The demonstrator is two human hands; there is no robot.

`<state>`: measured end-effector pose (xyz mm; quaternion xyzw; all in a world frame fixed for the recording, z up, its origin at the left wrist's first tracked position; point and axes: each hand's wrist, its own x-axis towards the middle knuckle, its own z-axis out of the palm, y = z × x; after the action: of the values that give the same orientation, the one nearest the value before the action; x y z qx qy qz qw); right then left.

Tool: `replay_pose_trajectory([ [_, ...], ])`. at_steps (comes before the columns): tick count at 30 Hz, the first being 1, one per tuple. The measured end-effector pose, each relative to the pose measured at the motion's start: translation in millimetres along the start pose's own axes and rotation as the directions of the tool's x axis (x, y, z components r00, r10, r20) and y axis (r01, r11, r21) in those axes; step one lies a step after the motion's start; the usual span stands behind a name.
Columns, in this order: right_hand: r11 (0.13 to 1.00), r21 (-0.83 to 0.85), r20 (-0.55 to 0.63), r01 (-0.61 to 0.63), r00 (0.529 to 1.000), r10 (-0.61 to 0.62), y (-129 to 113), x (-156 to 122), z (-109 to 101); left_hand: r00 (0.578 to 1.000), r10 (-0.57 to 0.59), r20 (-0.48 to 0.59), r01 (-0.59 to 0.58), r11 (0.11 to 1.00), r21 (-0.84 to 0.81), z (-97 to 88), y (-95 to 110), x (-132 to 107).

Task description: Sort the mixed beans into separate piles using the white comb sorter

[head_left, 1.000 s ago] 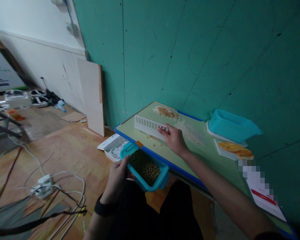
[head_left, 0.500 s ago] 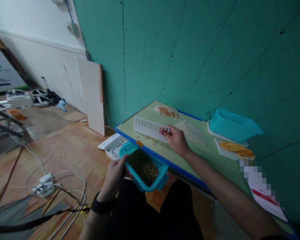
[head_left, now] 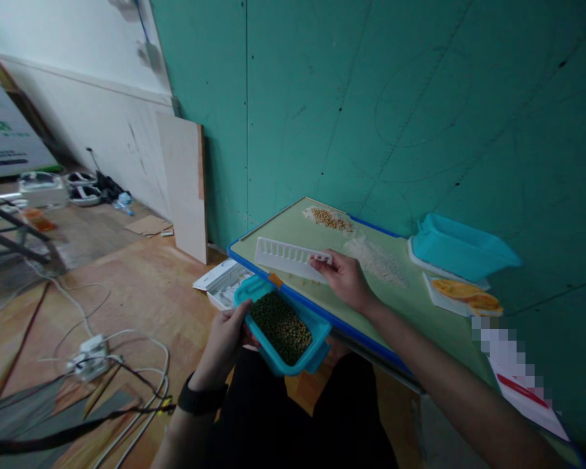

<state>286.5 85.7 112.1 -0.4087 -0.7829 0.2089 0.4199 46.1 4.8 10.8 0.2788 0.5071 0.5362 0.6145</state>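
My left hand (head_left: pixel 230 329) grips the near-left rim of a blue plastic container (head_left: pixel 317 348), held just below the table's front edge. Inside it lie green beans (head_left: pixel 268 312) and pale yellow soybeans (head_left: pixel 295 332). Pinched in my right hand (head_left: pixel 344 277) is the right end of a white slotted plastic strip (head_left: pixel 288 260), standing on its long side over the table's light green top (head_left: pixel 254 246). A few loose soybeans (head_left: pixel 315 282) show below the strip, partly covered by it. Farther back are a soybean pile (head_left: pixel 331 219) and a heap of white grains, probably rice (head_left: pixel 376 260).
A second blue container (head_left: pixel 463 247) and a folded yellow cloth (head_left: pixel 466 296) on a white tray are at the table's right side. An open white box (head_left: pixel 219 283) lies below the left corner. Cables and a power strip (head_left: pixel 88 358) spread over the floor at left.
My right hand has brought the white strip slightly closer to the table's front edge, covering more of the loose soybeans. My left hand keeps the container in place.
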Motion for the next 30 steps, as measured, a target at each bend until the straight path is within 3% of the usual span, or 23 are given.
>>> replay_pose_trajectory([
  [9, 0.998, 0.063, -0.001, -0.018, 1.0, 0.018, 5, -18, -15, 0.999, -0.013, -0.033, 0.013, 1.0, -0.015, 5.2, 0, -4],
  [17, 0.999, 0.025, -0.016, -0.022, 1.0, 0.023, -2, -45, -29, 0.991, 0.0, -0.132, -0.008, 0.998, -0.066, 25.7, -4, -22],
  [23, 0.997, -0.073, -0.072, 0.014, 0.997, -0.019, -22, -69, -22, 0.986, 0.056, -0.155, -0.06, 0.998, -0.025, 42.4, -10, -32],
  [27, 0.993, -0.088, -0.075, 0.078, 0.994, -0.085, -37, -81, -14, 0.985, 0.045, -0.166, -0.049, 0.999, -0.02, 44.2, -21, -30],
  [30, 0.998, -0.049, -0.107, 0.048, 0.993, -0.053, -41, -79, -14, 0.988, 0.036, -0.15, -0.041, 0.999, -0.033, 42.7, -25, -28],
])
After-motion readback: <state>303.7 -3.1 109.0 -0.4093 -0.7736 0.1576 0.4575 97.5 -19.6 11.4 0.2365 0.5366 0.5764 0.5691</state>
